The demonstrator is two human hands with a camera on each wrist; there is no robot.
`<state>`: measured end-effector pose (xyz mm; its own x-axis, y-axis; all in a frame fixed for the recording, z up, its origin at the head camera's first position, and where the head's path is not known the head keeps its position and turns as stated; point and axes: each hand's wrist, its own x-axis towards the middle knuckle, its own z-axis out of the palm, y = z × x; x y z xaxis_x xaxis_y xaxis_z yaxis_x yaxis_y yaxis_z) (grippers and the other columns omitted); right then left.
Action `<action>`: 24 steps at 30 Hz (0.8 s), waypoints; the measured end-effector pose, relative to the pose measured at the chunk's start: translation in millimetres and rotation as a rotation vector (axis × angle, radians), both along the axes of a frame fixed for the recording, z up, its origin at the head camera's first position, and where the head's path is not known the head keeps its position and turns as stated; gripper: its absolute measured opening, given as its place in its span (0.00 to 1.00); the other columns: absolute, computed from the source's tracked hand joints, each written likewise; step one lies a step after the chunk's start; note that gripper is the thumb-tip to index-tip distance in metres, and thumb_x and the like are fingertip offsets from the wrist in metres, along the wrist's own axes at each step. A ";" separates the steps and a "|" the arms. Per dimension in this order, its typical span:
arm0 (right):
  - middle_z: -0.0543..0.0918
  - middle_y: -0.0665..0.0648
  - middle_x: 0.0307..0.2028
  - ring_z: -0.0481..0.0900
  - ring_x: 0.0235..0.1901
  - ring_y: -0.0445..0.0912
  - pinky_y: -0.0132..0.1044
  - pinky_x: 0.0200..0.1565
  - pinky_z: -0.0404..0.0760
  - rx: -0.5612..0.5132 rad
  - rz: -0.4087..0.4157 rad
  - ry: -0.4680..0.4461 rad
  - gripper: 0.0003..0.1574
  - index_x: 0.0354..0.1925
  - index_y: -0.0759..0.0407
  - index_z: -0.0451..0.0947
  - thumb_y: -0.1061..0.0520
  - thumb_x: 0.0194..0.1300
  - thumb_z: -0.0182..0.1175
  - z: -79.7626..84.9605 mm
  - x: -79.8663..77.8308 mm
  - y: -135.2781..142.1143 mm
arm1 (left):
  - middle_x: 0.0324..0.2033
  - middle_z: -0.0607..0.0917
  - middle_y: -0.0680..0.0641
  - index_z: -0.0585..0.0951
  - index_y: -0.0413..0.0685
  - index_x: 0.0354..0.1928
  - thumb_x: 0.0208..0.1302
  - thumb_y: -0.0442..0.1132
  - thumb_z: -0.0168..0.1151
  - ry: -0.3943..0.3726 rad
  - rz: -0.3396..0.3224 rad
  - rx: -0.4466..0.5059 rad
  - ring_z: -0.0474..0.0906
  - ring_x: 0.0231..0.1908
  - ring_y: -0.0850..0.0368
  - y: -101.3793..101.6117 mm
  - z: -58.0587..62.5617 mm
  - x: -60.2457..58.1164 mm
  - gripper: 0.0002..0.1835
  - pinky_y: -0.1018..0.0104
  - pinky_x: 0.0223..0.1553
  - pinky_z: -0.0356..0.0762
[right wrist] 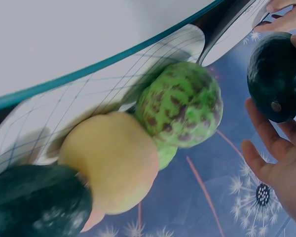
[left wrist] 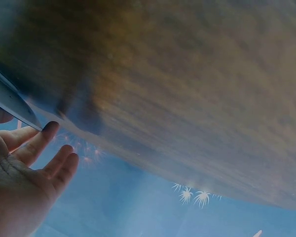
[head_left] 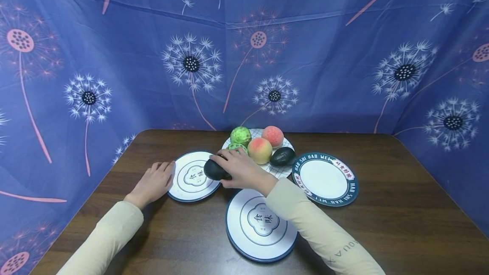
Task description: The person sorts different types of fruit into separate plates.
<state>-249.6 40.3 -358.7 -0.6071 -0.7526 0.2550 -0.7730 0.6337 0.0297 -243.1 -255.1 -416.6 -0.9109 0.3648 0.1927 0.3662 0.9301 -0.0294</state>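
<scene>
My right hand (head_left: 242,169) grips a dark avocado (head_left: 215,170), holding it over the right part of the left plate (head_left: 191,190). In the right wrist view, this avocado (right wrist: 276,76) sits against the fingers, its small stem scar showing. My left hand (head_left: 153,183) rests at the left rim of that same plate, fingers loosely extended. The left wrist view shows the fingers spread, with a fingertip (left wrist: 50,127) touching the plate's edge (left wrist: 15,106). Behind the right hand, a grid-patterned plate (head_left: 283,172) bears a second avocado (head_left: 282,156), peaches (head_left: 260,151) and green bumpy fruits (head_left: 240,135).
A white plate with blue edge (head_left: 261,241) lies at the front middle, partly under the right sleeve. To the right stands a green-rimmed plate (head_left: 325,201) with lettering. The wooden table (head_left: 401,207) ends against a blue dandelion-print cloth (head_left: 324,75).
</scene>
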 end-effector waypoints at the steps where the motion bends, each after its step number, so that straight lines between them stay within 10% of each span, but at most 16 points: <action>1: 0.71 0.54 0.57 0.71 0.54 0.48 0.46 0.57 0.67 0.002 0.005 -0.010 0.46 0.65 0.48 0.59 0.42 0.51 0.64 -0.4 -0.2 -2.6 | 0.53 0.74 0.33 0.65 0.32 0.61 0.63 0.40 0.51 0.000 0.001 0.000 0.66 0.54 0.34 0.0 0.1 0.1 0.27 0.40 0.54 0.66; 24: 0.66 0.52 0.62 0.70 0.57 0.47 0.43 0.58 0.68 0.124 0.072 -0.100 0.46 0.68 0.47 0.53 0.42 0.57 0.61 -14.5 -5.1 -51.7 | 0.53 0.74 0.33 0.66 0.32 0.60 0.62 0.40 0.53 -0.004 0.006 -0.009 0.67 0.54 0.34 0.7 0.2 -0.3 0.27 0.40 0.53 0.67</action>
